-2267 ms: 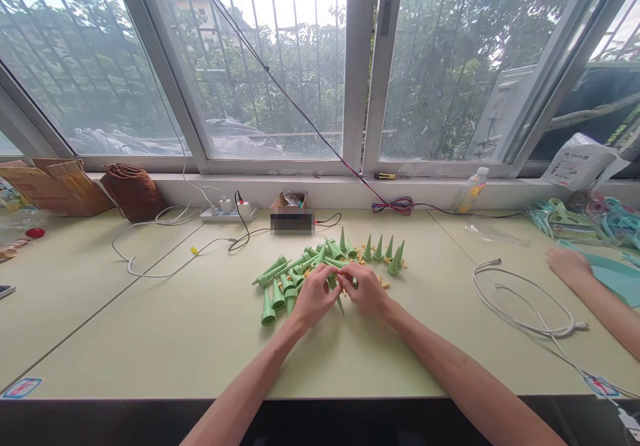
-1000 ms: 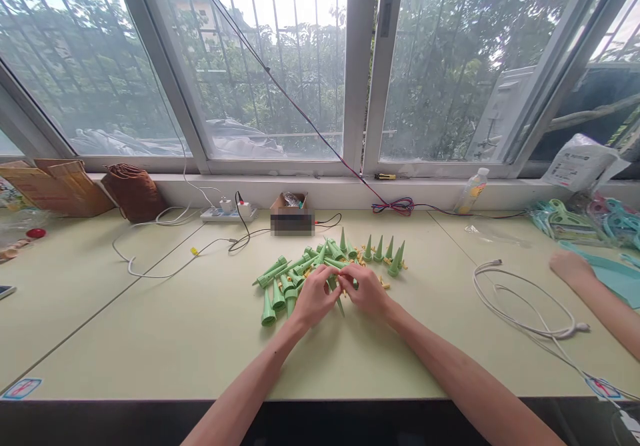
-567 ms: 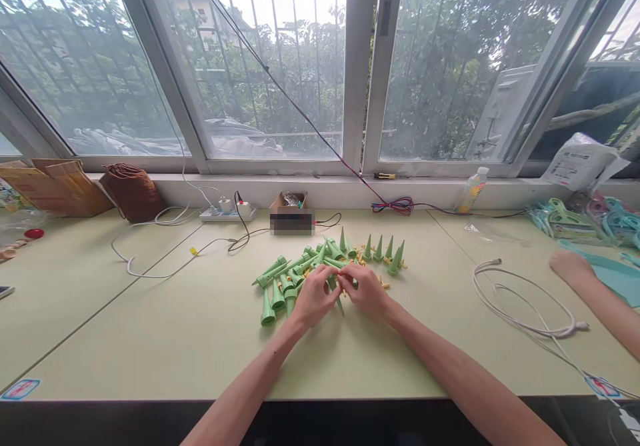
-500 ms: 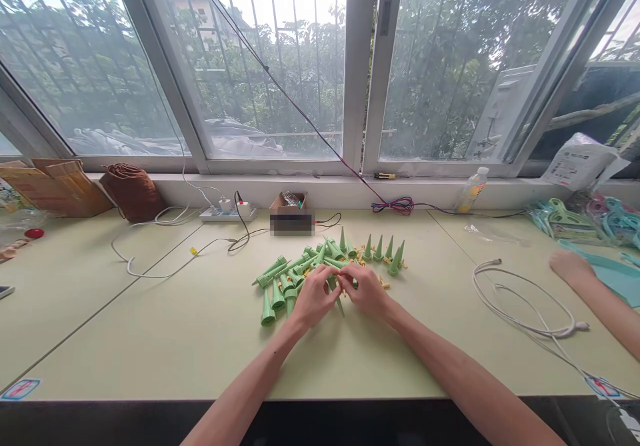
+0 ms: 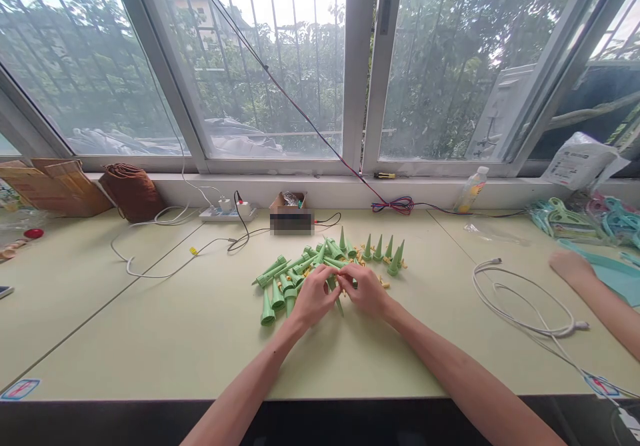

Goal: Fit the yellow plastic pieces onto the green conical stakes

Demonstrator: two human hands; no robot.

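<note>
My left hand (image 5: 316, 296) and my right hand (image 5: 364, 289) meet fingertip to fingertip over a heap of green plastic cone-shaped spikes (image 5: 277, 295). From my left hand's fingers a green spike (image 5: 339, 305) points down towards me, its upper part hidden. My right hand is pinched at the top of that spike; whatever lies between its fingertips is too small and covered to name. Small yellow plastic pieces (image 5: 385, 285) are scattered among and behind the spikes. Several green spikes (image 5: 379, 249) stand upright, tip up, to the right of the heap.
A white cable (image 5: 530, 326) lies coiled at right, near another person's hand (image 5: 573, 266). A power strip (image 5: 229, 213), a small cardboard box (image 5: 290, 203) and a bottle (image 5: 471, 191) stand along the window. A brown cloth bundle (image 5: 133, 191) sits at back left.
</note>
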